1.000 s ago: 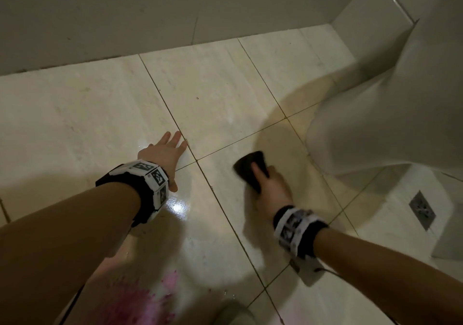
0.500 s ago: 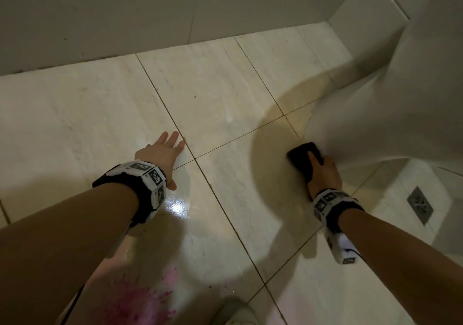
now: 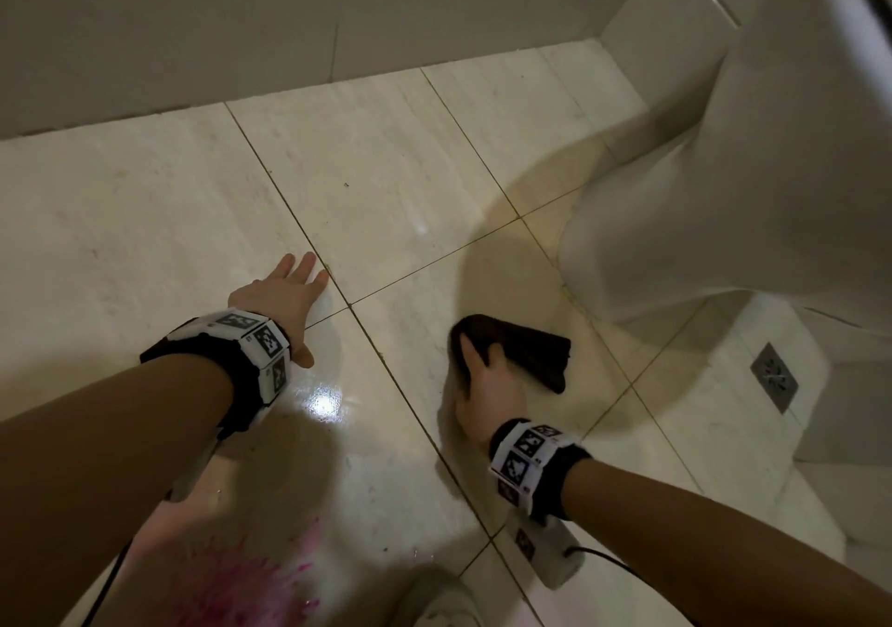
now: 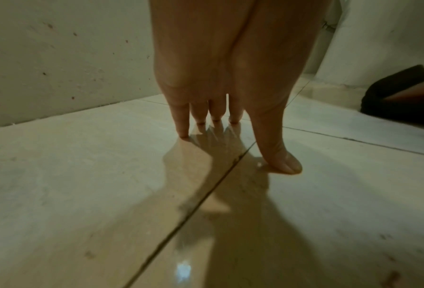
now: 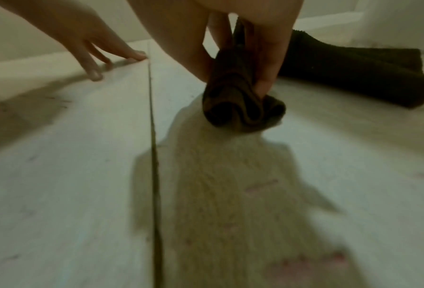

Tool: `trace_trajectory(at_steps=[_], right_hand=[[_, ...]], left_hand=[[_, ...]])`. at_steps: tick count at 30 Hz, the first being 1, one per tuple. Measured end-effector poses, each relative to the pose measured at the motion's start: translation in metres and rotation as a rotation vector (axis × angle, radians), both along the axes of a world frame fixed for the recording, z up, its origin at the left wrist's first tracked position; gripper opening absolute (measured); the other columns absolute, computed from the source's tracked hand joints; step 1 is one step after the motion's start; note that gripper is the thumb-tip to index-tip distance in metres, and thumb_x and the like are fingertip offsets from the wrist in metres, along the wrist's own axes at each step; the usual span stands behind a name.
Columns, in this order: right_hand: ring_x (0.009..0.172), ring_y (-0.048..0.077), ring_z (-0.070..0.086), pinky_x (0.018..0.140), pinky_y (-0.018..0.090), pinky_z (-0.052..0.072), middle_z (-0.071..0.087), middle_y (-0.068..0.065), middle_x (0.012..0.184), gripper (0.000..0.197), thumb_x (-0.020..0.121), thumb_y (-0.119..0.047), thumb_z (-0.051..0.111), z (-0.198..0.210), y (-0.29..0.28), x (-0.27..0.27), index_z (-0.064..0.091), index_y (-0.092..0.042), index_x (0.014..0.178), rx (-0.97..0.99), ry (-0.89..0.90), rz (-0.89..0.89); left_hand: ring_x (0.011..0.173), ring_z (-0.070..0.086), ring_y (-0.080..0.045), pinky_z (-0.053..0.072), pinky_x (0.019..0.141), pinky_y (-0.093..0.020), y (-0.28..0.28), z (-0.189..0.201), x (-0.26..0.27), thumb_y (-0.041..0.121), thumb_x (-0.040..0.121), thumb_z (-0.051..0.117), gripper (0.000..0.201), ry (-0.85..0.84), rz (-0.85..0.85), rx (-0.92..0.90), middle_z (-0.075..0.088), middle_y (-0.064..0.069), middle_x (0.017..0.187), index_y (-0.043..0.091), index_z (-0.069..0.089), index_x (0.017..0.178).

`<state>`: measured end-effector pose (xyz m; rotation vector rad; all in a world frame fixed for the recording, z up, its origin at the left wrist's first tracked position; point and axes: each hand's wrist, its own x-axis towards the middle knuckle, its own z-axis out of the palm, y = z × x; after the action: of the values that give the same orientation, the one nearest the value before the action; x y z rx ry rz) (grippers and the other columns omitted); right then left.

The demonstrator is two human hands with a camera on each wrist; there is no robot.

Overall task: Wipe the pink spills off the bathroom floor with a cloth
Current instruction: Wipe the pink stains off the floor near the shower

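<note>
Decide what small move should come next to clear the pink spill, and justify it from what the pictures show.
Probably draw the right hand and its dark cloth back toward the pink spill. The cloth lies on a tile beside the toilet base, while the splatter sits unwiped below the left hand, which rests flat on the floor.

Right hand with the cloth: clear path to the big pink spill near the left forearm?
Probably yes. The right hand grips the cloth, and bare floor lies between it and the pink spill. The left forearm hangs over the spill's left part and may obstruct there.
</note>
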<state>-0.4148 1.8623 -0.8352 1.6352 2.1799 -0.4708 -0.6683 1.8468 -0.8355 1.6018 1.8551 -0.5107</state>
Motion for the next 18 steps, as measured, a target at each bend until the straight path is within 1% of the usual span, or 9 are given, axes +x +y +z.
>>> trace_trajectory(at_steps=[3,5,7,10,11,13,15,16,18], right_hand=[[0.111,0.027,0.049,0.090,0.032,0.048,0.029,0.011,0.141,0.066,0.093,-0.015,0.047,0.010,0.009,0.008,0.016,-0.030,0.149,0.019,0.028,-0.004],[0.117,0.024,0.043,0.094,0.029,0.044,0.031,0.007,0.139,0.066,0.092,-0.011,0.046,0.018,0.013,0.019,0.019,-0.032,0.148,0.058,0.043,0.033],[0.124,0.024,0.037,0.100,0.030,0.039,0.030,0.005,0.141,0.066,0.091,-0.008,0.046,0.024,0.018,0.031,0.022,-0.033,0.147,0.126,0.039,0.073],[0.124,0.024,0.036,0.103,0.032,0.036,0.029,0.005,0.143,0.062,0.093,-0.010,0.048,0.030,0.033,0.047,0.024,-0.031,0.146,0.178,0.042,0.018],[0.126,0.025,0.034,0.104,0.032,0.034,0.027,0.005,0.145,0.061,0.094,-0.013,0.048,0.028,0.039,0.053,0.023,-0.031,0.147,0.192,0.019,0.016],[0.137,0.029,0.021,0.112,0.038,0.023,0.013,0.005,0.154,0.064,0.096,-0.020,0.045,0.023,0.050,0.062,0.013,-0.038,0.148,0.204,-0.112,0.146],[0.144,0.029,0.006,0.116,0.043,0.011,-0.001,0.004,0.158,0.059,0.100,-0.036,0.037,0.014,0.065,0.068,0.004,-0.043,0.148,0.156,-0.166,0.214],[0.145,0.029,0.005,0.117,0.044,0.010,-0.003,0.004,0.158,0.055,0.100,-0.041,0.030,0.012,0.071,0.067,0.002,-0.044,0.147,0.087,-0.143,0.186],[0.143,0.029,0.016,0.116,0.037,0.014,0.005,0.006,0.158,0.050,0.102,-0.038,0.024,0.010,0.083,0.064,0.003,-0.041,0.148,-0.041,-0.040,0.147]], left_hand=[[0.146,-0.012,-0.018,0.021,0.116,-0.037,0.000,0.000,0.000,0.037,0.077,0.075,0.112,-0.005,-0.005,0.003,-0.019,-0.001,0.157,0.018,-0.007,0.151],[0.146,-0.012,-0.019,0.022,0.116,-0.038,0.000,-0.001,-0.001,0.037,0.077,0.075,0.112,-0.011,-0.003,0.003,-0.019,-0.001,0.157,0.018,-0.006,0.151],[0.146,-0.011,-0.019,0.022,0.117,-0.038,0.000,-0.001,-0.001,0.036,0.077,0.075,0.112,-0.010,-0.003,0.000,-0.019,-0.001,0.157,0.018,-0.006,0.151],[0.146,-0.011,-0.019,0.021,0.117,-0.038,0.000,-0.002,0.000,0.036,0.077,0.075,0.111,-0.004,-0.003,0.004,-0.019,-0.001,0.157,0.018,-0.006,0.151],[0.146,-0.011,-0.019,0.021,0.117,-0.038,0.000,-0.002,0.000,0.036,0.077,0.075,0.111,-0.003,-0.004,0.004,-0.018,-0.001,0.157,0.018,-0.006,0.151],[0.146,-0.011,-0.019,0.021,0.116,-0.038,0.000,-0.002,-0.001,0.036,0.077,0.075,0.111,-0.002,-0.005,0.002,-0.018,-0.002,0.157,0.018,-0.006,0.151],[0.146,-0.011,-0.019,0.021,0.116,-0.038,0.000,-0.002,-0.001,0.036,0.077,0.075,0.111,0.000,-0.007,0.000,-0.018,-0.002,0.157,0.018,-0.006,0.151],[0.146,-0.011,-0.019,0.022,0.116,-0.038,0.001,-0.002,-0.001,0.036,0.077,0.075,0.111,0.001,-0.008,-0.001,-0.018,-0.002,0.157,0.018,-0.006,0.151],[0.146,-0.011,-0.019,0.022,0.116,-0.038,0.001,-0.003,-0.001,0.037,0.077,0.075,0.112,0.001,-0.007,-0.001,-0.018,-0.002,0.157,0.018,-0.006,0.151]])
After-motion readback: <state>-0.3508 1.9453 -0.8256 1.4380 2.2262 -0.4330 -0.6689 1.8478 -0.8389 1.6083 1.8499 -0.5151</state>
